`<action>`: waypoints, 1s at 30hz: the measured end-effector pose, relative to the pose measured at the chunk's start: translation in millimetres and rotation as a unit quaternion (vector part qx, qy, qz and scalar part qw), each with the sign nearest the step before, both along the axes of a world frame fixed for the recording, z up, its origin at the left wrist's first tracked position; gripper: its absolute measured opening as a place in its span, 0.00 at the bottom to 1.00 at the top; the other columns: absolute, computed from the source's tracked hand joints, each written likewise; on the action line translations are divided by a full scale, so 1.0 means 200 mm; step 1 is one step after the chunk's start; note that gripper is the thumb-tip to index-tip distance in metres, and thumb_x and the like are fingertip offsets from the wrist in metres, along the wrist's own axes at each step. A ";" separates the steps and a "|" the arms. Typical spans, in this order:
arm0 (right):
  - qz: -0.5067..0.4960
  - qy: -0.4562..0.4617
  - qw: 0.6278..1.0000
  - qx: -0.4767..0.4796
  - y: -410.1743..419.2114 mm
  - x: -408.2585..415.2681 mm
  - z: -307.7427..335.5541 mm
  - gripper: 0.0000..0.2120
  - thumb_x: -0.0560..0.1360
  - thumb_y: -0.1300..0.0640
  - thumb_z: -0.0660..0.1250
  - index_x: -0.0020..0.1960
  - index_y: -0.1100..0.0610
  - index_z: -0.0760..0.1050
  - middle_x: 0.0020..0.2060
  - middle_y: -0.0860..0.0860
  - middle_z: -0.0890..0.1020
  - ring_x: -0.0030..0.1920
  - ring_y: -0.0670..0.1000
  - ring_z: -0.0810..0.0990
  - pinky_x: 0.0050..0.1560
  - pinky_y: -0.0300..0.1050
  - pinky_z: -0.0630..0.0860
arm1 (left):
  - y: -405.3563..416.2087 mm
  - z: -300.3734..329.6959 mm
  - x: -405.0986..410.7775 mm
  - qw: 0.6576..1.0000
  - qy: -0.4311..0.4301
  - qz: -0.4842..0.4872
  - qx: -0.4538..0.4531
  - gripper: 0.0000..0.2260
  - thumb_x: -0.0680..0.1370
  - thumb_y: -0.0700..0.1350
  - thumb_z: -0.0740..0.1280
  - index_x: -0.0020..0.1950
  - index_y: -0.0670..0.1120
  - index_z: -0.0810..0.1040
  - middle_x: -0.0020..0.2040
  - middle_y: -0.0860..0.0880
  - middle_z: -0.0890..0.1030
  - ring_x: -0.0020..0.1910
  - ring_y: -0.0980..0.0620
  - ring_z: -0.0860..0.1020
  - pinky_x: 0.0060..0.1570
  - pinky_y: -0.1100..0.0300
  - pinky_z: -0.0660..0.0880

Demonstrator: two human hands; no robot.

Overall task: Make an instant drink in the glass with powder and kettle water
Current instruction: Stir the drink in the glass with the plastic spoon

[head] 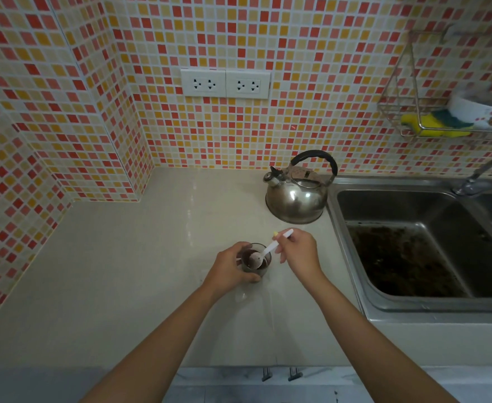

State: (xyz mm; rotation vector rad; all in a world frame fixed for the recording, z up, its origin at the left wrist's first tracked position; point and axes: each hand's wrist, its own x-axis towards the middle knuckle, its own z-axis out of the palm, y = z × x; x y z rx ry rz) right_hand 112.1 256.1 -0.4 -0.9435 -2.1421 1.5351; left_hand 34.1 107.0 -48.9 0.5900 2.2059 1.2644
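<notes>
A small clear glass (pixel 263 261) with dark brown liquid stands on the pale counter (pixel 140 257). My left hand (pixel 230 270) wraps around its left side and holds it. My right hand (pixel 298 253) pinches the handle of a white plastic spoon (pixel 269 247), whose bowl sits at the liquid's surface inside the glass. A steel whistling kettle (pixel 295 196) with a black handle stands upright behind the glass, near the sink, and neither hand touches it.
A steel sink (pixel 407 248) with a dirty basin lies to the right, its tap (pixel 484 170) at the far right. A wire rack (pixel 431 112) on the tiled wall holds a sponge and a bowl. Two double sockets (pixel 224 82) sit on the back wall.
</notes>
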 end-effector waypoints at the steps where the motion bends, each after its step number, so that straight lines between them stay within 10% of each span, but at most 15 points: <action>1: 0.009 0.014 1.000 0.013 0.00 0.01 0.01 0.08 0.75 0.62 0.65 0.39 0.57 0.79 0.26 0.49 0.79 0.20 0.40 0.74 0.22 0.31 0.69 | 0.00 0.00 0.00 1.000 0.001 0.000 0.001 0.36 0.58 0.41 0.82 0.64 0.49 0.75 0.59 0.49 0.81 0.60 0.49 0.78 0.64 0.55 0.74; 9: 0.215 -0.089 0.936 0.265 -0.06 0.00 -0.04 0.09 0.76 0.56 0.63 0.48 0.55 0.82 0.42 0.52 0.84 0.41 0.52 0.80 0.44 0.46 0.77 | -0.01 0.00 0.00 1.000 0.011 -0.009 -0.004 0.35 0.58 0.43 0.82 0.63 0.49 0.75 0.58 0.49 0.81 0.59 0.48 0.79 0.64 0.55 0.75; 15: 0.131 -0.067 0.984 0.099 -0.06 -0.02 -0.08 0.10 0.75 0.59 0.65 0.36 0.54 0.79 0.27 0.44 0.78 0.29 0.46 0.77 0.32 0.43 0.76 | 0.00 0.01 0.01 1.000 0.009 -0.004 -0.006 0.34 0.59 0.42 0.82 0.63 0.49 0.75 0.59 0.48 0.81 0.60 0.48 0.78 0.65 0.50 0.75; 30: 0.125 -0.101 0.976 0.145 -0.04 -0.03 -0.08 0.10 0.76 0.55 0.64 0.39 0.55 0.80 0.28 0.44 0.77 0.33 0.50 0.79 0.38 0.47 0.78 | 0.00 0.03 0.01 1.000 -0.001 0.000 -0.013 0.35 0.60 0.41 0.81 0.65 0.47 0.74 0.62 0.47 0.80 0.62 0.46 0.77 0.67 0.50 0.73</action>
